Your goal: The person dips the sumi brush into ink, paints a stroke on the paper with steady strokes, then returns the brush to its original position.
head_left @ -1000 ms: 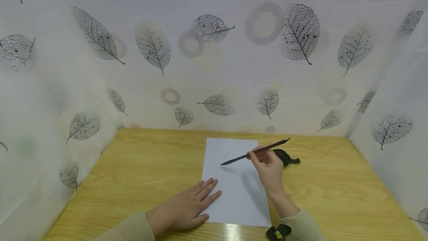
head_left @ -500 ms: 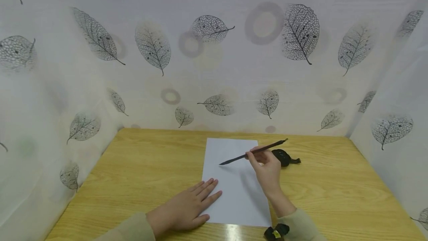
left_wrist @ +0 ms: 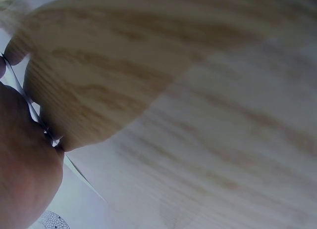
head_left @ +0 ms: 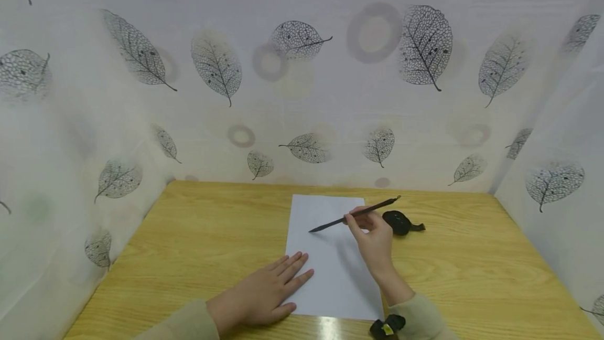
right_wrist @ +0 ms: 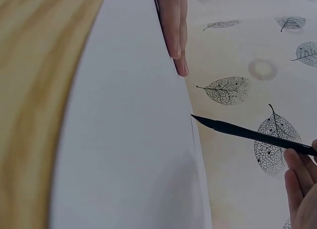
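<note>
A white sheet of paper (head_left: 330, 272) lies on the wooden table, with no marks showing on it. My left hand (head_left: 266, 290) rests flat on its lower left edge, fingers straight and spread; the left wrist view shows that hand (left_wrist: 27, 160) close up at the left. In my right hand (head_left: 375, 240) a dark writing brush (head_left: 330, 223) is pinched between thumb and fingers, slanting down to the left. Its pointed tip is close over the upper left part of the sheet. The right wrist view shows the same brush (right_wrist: 237, 130) with its tip near the paper (right_wrist: 124, 115).
Behind the right hand, a black round object with a short stem-like handle (head_left: 398, 223) stands on the table (head_left: 203, 235). A black strap (head_left: 387, 326) sits at the right wrist. Leaf-patterned sheeting (head_left: 311, 93) encloses the table at the back and sides.
My right hand and the brush's upper end have shifted slightly left, uncovering more of the black object. The brush tip stays nearly in place. My left hand has not moved.
</note>
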`<state>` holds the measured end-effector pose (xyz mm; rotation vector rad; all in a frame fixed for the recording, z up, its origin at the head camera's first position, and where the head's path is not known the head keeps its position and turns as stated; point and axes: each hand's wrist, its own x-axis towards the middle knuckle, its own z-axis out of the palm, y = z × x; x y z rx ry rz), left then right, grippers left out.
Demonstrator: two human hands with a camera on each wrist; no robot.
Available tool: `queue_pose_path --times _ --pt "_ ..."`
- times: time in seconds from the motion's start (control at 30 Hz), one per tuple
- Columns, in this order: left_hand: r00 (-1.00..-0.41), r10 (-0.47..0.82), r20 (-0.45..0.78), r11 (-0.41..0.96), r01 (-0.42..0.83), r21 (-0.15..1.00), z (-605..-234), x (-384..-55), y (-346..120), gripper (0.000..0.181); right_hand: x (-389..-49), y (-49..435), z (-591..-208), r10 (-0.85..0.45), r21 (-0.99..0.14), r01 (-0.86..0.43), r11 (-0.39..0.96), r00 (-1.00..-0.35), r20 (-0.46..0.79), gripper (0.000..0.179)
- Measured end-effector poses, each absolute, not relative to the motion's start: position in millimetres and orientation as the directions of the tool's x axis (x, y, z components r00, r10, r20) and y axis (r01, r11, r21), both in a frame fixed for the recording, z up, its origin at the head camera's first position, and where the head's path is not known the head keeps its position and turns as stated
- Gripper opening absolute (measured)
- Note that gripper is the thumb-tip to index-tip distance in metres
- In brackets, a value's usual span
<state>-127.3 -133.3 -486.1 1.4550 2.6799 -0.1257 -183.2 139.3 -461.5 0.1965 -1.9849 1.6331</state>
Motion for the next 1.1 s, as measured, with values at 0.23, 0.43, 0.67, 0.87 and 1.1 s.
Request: queue_pose_path --times 0.23,0.43,0.67,0.87,1.1 --pt "-0.546 0.827 -0.132 0.549 0.835 -0.011 -485.1 -127.5 -132.3 0.069 -183.4 139.9 -462.7 0.215 -0.862 -0.429 0.269 -0.846 0.488 0.007" --pt "-0.558 0.814 -0.163 0.566 0.824 0.006 -479.2 -126.9 -130.4 0.069 -183.2 140.8 -463.7 0.195 -0.867 -0.408 0.286 -0.861 0.47 0.007" --pt "-0.563 0.807 -0.179 0.574 0.819 0.012 -477.0 -126.0 -129.9 0.07 -181.7 141.2 -462.0 0.177 -0.855 -0.384 0.349 -0.869 0.463 0.006" --pt "-0.56 0.811 -0.169 0.57 0.821 0.017 -480.4 -126.9 -131.0 0.07 -181.5 141.6 -460.4 0.166 -0.845 -0.377 0.38 -0.87 0.463 0.007" --pt "-0.56 0.811 -0.171 0.571 0.82 0.024 -478.6 -126.2 -130.7 0.069 -181.5 143.1 -459.1 0.169 -0.845 -0.366 0.391 -0.873 0.457 0.008"
